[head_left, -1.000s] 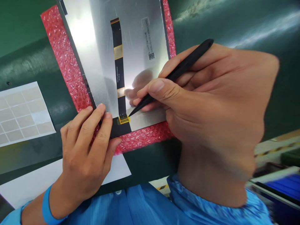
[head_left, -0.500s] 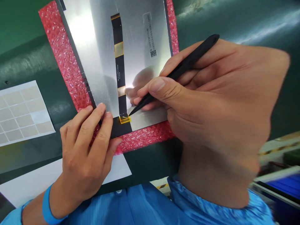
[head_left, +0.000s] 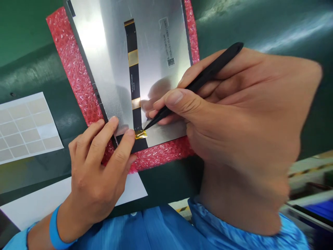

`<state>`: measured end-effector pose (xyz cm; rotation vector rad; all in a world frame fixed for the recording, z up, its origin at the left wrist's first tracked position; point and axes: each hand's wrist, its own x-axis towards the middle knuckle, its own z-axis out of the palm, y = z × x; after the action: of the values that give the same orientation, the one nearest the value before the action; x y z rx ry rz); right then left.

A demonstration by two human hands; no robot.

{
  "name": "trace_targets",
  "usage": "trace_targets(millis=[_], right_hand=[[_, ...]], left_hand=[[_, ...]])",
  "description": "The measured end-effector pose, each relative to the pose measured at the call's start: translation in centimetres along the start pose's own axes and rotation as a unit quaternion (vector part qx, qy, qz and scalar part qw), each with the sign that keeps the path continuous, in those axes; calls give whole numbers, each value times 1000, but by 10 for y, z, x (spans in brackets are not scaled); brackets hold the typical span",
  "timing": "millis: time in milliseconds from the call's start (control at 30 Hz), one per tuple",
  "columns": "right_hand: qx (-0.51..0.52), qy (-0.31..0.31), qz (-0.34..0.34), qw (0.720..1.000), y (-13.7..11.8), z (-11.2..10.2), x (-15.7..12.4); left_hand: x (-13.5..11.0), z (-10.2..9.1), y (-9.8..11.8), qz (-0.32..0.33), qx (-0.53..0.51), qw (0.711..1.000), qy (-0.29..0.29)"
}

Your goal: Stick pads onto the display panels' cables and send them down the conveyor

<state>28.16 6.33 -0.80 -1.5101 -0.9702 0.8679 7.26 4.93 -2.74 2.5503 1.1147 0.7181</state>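
Note:
A silvery display panel (head_left: 114, 69) lies face down on pink bubble wrap (head_left: 75, 73). Down its back runs a black flex cable (head_left: 134, 81), with a piece of yellow tape (head_left: 141, 134) across its lower end. Pinched in my right hand (head_left: 229, 107) is a black, pointed plastic tool (head_left: 208, 74), its tip at the tape's upper edge. My left hand (head_left: 101, 173) rests with fingers apart on the panel's lower left corner. Its index fingertip touches the left end of the tape; the thumb is partly hidden at the panel's edge.
On the left of the green table mat (head_left: 177, 180) lies a sheet of pale rectangular stickers (head_left: 23, 128). A white paper (head_left: 39, 205) sits under my left forearm. Beyond the table's edge at lower right, a dark-framed object with a blue surface (head_left: 322, 211) shows.
My left index finger has moved right, onto the end of the yellow tape. The tool's tip stays beside the tape. The whole view has shifted slightly.

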Motion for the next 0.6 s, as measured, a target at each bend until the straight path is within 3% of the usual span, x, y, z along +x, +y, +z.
trace_targets(millis=[400, 600], right_hand=[[-42, 21, -18, 999, 2, 0, -3], [-30, 73, -6, 997, 4, 4, -4]], left_hand=[[2, -1, 6, -8, 21, 1000, -10], [1, -4, 10, 5, 41, 999, -30]])
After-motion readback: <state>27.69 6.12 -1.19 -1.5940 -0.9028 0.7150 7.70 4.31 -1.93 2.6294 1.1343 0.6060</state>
